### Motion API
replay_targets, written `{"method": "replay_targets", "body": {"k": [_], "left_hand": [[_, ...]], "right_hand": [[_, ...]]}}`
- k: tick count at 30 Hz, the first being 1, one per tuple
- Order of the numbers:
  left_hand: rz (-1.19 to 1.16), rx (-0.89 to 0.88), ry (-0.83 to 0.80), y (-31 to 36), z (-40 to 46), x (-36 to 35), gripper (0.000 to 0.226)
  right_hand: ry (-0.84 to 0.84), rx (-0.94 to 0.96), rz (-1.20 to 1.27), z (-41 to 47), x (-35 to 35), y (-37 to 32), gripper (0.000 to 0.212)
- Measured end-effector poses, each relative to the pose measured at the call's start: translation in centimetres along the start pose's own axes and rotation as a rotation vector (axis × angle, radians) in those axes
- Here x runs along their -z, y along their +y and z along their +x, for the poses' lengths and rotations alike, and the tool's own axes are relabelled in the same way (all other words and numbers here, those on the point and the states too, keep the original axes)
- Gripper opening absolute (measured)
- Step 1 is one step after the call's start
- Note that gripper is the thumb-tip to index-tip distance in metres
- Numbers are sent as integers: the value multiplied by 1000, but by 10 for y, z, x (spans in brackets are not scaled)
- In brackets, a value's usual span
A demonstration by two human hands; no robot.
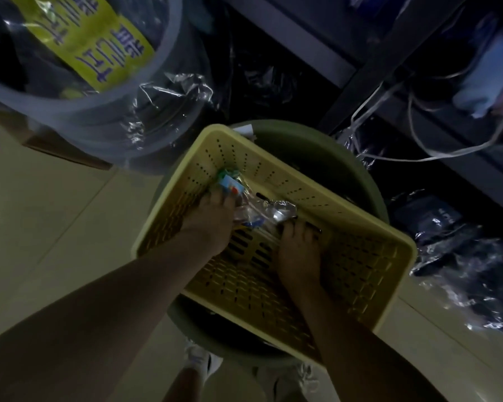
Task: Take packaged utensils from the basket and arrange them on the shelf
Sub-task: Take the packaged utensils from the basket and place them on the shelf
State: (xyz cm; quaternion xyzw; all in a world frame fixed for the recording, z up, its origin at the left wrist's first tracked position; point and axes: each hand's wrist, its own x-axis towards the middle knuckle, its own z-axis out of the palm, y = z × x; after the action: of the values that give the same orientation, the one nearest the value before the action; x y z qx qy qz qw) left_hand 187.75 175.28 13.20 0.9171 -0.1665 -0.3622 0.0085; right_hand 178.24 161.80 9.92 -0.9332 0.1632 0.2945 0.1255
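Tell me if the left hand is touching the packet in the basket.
Touching. The head view shows the left hand gripping the clear packet inside the yellow basket.

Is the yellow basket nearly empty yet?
Nearly. The yellow basket shows mostly bare floor. Both hands are inside: the left hand and right hand hold the last visible clear packets. Those still need to go on the dark shelf.
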Motion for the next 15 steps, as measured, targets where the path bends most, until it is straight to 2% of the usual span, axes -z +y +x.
{"method": "replay_targets", "body": {"k": [3, 7, 12, 15], "left_hand": [[-50, 63, -21, 0, 10, -7, 76], [17, 94, -58, 2, 11, -6, 59], [180, 11, -99, 8, 6, -7, 49], [187, -26, -61, 9, 6, 6, 49]], "right_hand": [[-19, 16, -8, 5, 7, 1, 44], [-76, -2, 61, -2, 18, 0, 33], [-213, -59, 74, -7, 27, 3, 29], [-245, -63, 102, -12, 39, 6, 26]]}}
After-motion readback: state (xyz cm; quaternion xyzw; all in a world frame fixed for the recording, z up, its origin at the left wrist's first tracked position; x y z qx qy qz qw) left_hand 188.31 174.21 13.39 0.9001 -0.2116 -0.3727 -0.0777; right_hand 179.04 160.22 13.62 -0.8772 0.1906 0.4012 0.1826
